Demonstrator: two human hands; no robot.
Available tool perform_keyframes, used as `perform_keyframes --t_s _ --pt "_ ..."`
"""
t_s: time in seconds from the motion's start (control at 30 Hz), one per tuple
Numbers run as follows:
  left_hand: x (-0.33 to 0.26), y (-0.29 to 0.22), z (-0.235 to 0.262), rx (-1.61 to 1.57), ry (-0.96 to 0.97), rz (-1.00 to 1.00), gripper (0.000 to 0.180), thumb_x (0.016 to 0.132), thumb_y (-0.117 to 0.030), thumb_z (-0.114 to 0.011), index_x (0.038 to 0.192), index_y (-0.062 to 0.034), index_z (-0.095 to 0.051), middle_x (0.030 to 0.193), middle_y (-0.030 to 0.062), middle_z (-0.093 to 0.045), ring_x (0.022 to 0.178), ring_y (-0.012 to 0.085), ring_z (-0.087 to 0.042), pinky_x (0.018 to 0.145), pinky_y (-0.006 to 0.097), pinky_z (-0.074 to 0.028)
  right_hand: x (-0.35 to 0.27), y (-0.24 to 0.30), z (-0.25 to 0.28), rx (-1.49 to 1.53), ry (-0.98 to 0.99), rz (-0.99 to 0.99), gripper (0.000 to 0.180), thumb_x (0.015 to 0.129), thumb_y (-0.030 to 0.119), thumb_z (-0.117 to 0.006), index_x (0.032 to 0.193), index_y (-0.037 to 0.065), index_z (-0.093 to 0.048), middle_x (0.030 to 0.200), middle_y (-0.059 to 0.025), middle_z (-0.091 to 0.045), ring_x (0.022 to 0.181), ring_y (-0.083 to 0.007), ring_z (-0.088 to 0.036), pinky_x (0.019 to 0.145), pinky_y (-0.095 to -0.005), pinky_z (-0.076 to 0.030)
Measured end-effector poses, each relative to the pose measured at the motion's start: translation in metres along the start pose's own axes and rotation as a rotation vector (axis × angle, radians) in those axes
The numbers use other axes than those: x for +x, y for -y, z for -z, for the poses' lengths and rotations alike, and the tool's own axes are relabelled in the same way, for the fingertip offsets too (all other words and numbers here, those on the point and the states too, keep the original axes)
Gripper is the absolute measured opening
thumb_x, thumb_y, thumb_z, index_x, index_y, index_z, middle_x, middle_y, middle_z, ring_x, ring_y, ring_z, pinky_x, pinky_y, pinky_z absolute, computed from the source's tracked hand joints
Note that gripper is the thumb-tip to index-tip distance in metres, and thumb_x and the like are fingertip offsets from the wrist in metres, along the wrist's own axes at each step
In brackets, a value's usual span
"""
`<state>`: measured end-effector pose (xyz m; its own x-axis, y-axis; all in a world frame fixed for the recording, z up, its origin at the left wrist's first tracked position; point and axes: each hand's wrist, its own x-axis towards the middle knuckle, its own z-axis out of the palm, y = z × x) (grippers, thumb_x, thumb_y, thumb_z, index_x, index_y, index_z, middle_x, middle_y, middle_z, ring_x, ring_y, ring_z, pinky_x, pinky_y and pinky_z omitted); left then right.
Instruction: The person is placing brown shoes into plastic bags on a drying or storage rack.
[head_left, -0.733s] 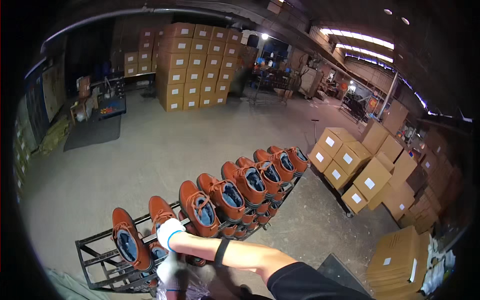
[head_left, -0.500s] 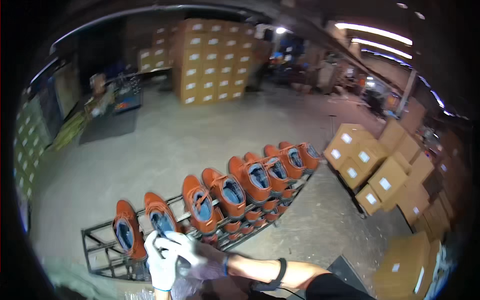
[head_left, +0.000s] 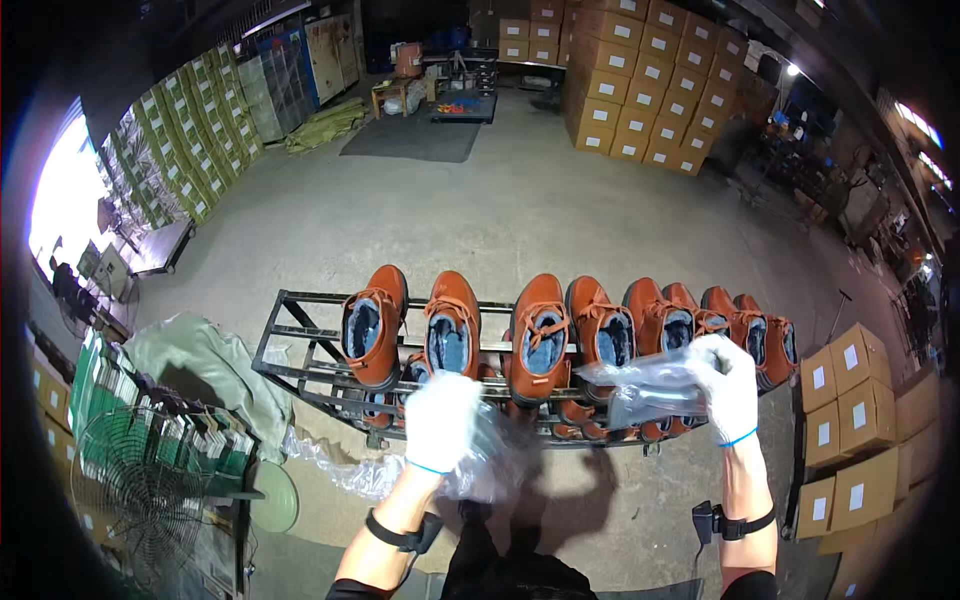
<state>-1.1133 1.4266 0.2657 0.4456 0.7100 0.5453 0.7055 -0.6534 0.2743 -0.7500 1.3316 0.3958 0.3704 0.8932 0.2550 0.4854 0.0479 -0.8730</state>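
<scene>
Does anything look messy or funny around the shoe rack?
Yes: crumpled clear plastic straggles near the left end of the shoe rack, and a pale green cloth lies bunched up nearby. They look untidy beside shoes standing in a row.

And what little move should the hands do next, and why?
Maybe the left hand should reach toward the clear plastic by the shoes: the right hand holds one end, while the end nearer the left hand sticks out free.

Clear plastic film (head_left: 650, 390) near red-brown laced shoes (head_left: 541, 345) in a row
</scene>
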Motion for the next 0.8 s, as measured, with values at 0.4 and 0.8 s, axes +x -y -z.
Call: perform_keyframes --t_s 0.4,0.8 --pt "0.031 -0.023 -0.081 -0.318 0.430 0.233 0.026 0.099 -0.036 -0.059 0.110 -0.0131 -0.066 0.081 0.0201 -0.075 0.078 0.0444 -0.074 0.069 0.059 -0.056 0.074 -0.039 -0.228 -0.898 0.283 0.431 0.014 0.091 0.013 -0.063 0.101 0.010 -0.072 0.096 -0.0152 -0.069 0.088 -0.0364 -0.074 0.075 -0.0463 -0.060" --pt "0.029 -0.042 -0.044 -0.553 0.238 0.425 0.037 0.106 -0.044 -0.063 0.133 -0.0194 -0.059 0.086 0.0201 -0.074 0.077 0.0457 -0.074 0.071 0.052 -0.059 0.011 -0.008 -0.163 -0.302 0.394 0.453 0.053 0.088 0.014 -0.070 0.139 0.000 -0.065 0.123 -0.0252 -0.073 0.116 -0.0417 -0.071 0.099 -0.0470 -0.058"
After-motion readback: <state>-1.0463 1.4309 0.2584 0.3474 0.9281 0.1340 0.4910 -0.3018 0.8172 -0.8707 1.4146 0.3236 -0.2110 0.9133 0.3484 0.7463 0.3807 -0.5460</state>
